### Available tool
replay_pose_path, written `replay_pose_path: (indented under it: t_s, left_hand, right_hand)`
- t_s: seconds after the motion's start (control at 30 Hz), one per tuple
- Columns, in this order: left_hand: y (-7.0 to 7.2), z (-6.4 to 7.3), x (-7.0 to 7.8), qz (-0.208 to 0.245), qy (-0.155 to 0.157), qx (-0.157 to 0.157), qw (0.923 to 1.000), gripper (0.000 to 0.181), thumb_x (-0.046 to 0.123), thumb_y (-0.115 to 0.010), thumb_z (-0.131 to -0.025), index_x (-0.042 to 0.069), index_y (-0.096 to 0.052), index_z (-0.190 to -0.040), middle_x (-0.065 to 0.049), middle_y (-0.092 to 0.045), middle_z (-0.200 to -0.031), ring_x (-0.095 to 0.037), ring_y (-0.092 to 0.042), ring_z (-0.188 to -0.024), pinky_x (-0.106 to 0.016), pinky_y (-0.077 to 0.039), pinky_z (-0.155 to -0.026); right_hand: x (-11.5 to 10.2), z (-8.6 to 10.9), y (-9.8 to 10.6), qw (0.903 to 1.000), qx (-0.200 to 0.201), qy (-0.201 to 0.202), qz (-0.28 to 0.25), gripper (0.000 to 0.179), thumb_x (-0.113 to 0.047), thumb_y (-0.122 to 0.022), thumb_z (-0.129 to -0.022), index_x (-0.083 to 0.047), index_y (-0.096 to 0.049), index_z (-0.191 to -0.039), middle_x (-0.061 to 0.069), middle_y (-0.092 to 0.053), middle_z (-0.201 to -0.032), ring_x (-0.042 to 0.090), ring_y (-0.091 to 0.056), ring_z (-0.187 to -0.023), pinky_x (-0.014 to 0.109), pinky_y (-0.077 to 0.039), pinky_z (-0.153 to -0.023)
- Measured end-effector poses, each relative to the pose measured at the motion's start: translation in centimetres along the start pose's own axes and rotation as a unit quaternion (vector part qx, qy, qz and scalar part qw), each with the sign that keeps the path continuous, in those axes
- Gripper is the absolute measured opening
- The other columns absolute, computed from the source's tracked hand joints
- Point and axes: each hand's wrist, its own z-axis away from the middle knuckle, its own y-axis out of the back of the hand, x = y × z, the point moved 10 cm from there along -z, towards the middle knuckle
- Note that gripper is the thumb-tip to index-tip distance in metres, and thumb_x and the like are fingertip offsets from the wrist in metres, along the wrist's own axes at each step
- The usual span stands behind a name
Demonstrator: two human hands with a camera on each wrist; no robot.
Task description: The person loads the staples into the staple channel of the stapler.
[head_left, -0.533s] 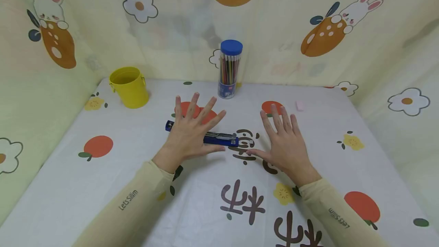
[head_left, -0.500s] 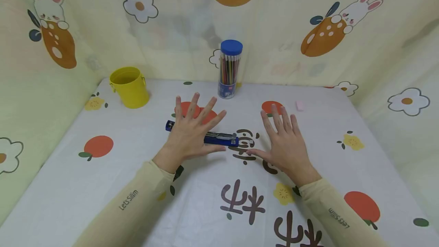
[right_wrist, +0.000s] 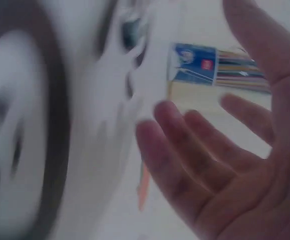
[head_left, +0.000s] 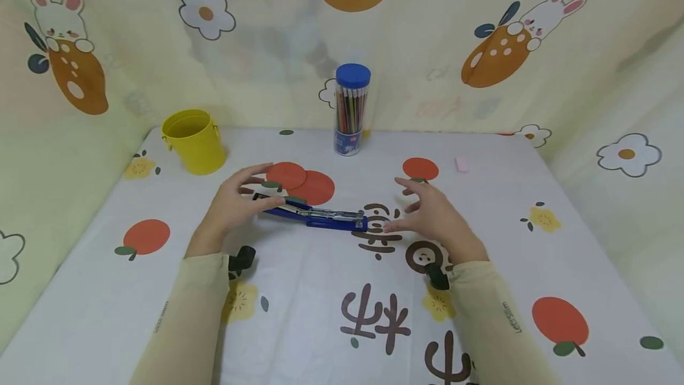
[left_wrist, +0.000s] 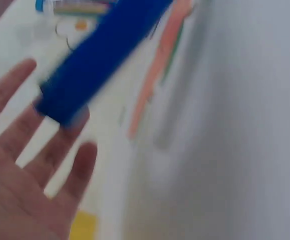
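A blue stapler [head_left: 335, 223] with silvery metal parts lies opened out, long and nearly flat, across the middle of the table. My left hand [head_left: 231, 202] is at its left end, the thumb over that end. In the left wrist view, the stapler's blue body [left_wrist: 102, 62] passes in front of loosely spread fingers [left_wrist: 79, 165]; whether they touch it I cannot tell. My right hand [head_left: 437, 217] hovers just right of the stapler's other end, apart from it, thumb and fingers spaced. Nothing lies in the right palm [right_wrist: 255, 200] in the right wrist view.
At the back left stands a yellow bucket [head_left: 195, 142]. A clear jar of pencils with a blue lid [head_left: 352, 76] stands at the back middle. A small pink eraser-like block [head_left: 461, 164] lies back right. Printed cloth covers the table [head_left: 299, 325] and walls.
Both hands have turned from flat, palm-down and spread to thumb-up and sideways. The left hand has moved left, uncovering the stapler's middle. The head view has shifted slightly.
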Motion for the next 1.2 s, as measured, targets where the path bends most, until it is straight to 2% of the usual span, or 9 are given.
replay_pose_path:
  t_s: [0.07,0.17,0.27,0.43,0.53,0.77,1.2]
  left_hand:
    - [0.3,0.1,-1.5,0.059,-0.002,-0.002,0.9983,0.068,0.027,-0.085,-0.084,0.018,-0.056,-0.144,-0.008,-0.052,-0.146,-0.031,-0.054,-0.124,-0.044,-0.043,-0.103]
    - [0.1,0.2,-3.1,0.131,-0.002,-0.014,0.9912,0.065,0.009,-0.082,-0.085,0.005,-0.054,-0.143,-0.014,-0.053,-0.144,-0.033,-0.057,-0.122,-0.035,-0.046,-0.099]
    - [-0.6,0.2,-3.6,0.157,-0.004,-0.035,0.9869,0.066,0.003,-0.083,-0.083,0.001,-0.053,-0.142,-0.014,-0.055,-0.142,-0.032,-0.058,-0.121,-0.031,-0.047,-0.097]
    - [-1.6,0.3,-3.7,0.143,0.006,-0.062,0.9877,0.065,0.006,-0.086,-0.080,0.004,-0.058,-0.138,-0.013,-0.059,-0.136,-0.027,-0.055,-0.123,-0.037,-0.041,-0.106]
    - [-1.6,0.4,-4.1,0.125,0.021,-0.069,0.9896,0.063,0.010,-0.087,-0.079,0.005,-0.060,-0.136,-0.011,-0.060,-0.135,-0.024,-0.052,-0.126,-0.034,-0.039,-0.108]
    - [-0.7,0.7,-4.6,0.122,0.038,-0.062,0.9898,0.056,0.011,-0.087,-0.080,0.006,-0.063,-0.130,-0.007,-0.061,-0.133,-0.024,-0.055,-0.117,-0.022,-0.045,-0.098]
    - [-0.6,0.5,-4.7,0.132,0.036,-0.057,0.9889,0.052,0.007,-0.086,-0.080,0.002,-0.063,-0.127,-0.009,-0.062,-0.128,-0.027,-0.059,-0.106,-0.024,-0.050,-0.090]
  right_hand:
    - [0.3,-0.6,-0.8,0.9990,-0.023,-0.010,-0.037,0.102,-0.039,-0.094,-0.069,-0.018,-0.042,-0.154,0.016,-0.055,-0.137,0.030,-0.063,-0.111,0.050,-0.052,-0.092]
    - [0.8,-1.2,-2.0,0.9968,-0.044,-0.015,-0.066,0.092,-0.038,-0.094,-0.070,-0.016,-0.051,-0.148,0.013,-0.061,-0.129,0.027,-0.063,-0.106,0.048,-0.051,-0.092]
    - [1.4,-1.2,-2.7,0.9961,-0.048,-0.022,-0.070,0.087,-0.038,-0.094,-0.069,-0.016,-0.056,-0.144,0.010,-0.063,-0.124,0.025,-0.063,-0.101,0.047,-0.050,-0.091]
    - [2.4,-1.0,-2.9,0.9967,-0.039,-0.042,-0.058,0.077,-0.037,-0.095,-0.068,-0.015,-0.064,-0.136,0.007,-0.065,-0.116,0.024,-0.062,-0.098,0.046,-0.049,-0.090]
    - [2.4,-1.1,-3.0,0.9966,-0.043,-0.046,-0.054,0.068,-0.035,-0.095,-0.069,-0.014,-0.069,-0.128,0.005,-0.067,-0.108,0.023,-0.061,-0.097,0.043,-0.050,-0.090]
    - [1.9,-1.9,-3.5,0.9967,-0.055,-0.037,-0.047,0.058,-0.035,-0.094,-0.070,-0.012,-0.074,-0.120,0.003,-0.068,-0.099,0.023,-0.061,-0.095,0.039,-0.051,-0.086]
    - [1.9,-1.9,-3.5,0.9977,-0.046,-0.038,-0.033,0.041,-0.031,-0.092,-0.073,-0.014,-0.079,-0.108,0.001,-0.070,-0.094,0.022,-0.059,-0.088,0.037,-0.050,-0.079]
